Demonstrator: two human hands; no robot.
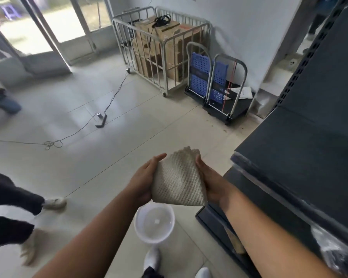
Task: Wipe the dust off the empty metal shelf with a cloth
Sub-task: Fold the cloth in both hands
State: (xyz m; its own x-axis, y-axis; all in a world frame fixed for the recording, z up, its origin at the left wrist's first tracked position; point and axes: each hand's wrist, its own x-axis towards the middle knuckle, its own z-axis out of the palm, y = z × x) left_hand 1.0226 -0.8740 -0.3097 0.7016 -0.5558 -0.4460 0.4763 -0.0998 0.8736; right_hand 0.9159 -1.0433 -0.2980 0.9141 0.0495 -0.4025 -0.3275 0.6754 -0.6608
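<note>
A cream waffle-weave cloth [178, 177], folded flat, is held between both hands in front of me, above the floor. My left hand [144, 180] grips its left edge and my right hand [211, 182] grips its right edge. The dark metal shelf [301, 149] stands to my right, its bare boards running from the lower right toward the back wall. The cloth is left of the shelf's near corner and does not touch it.
A white plastic basin [154, 224] sits on the tiled floor below my hands. Another person's legs [12, 209] are at the left. A cable [72, 135] trails across the floor. A metal cage trolley [161, 49] with cardboard boxes and two folded blue carts [211, 79] stand by the back wall.
</note>
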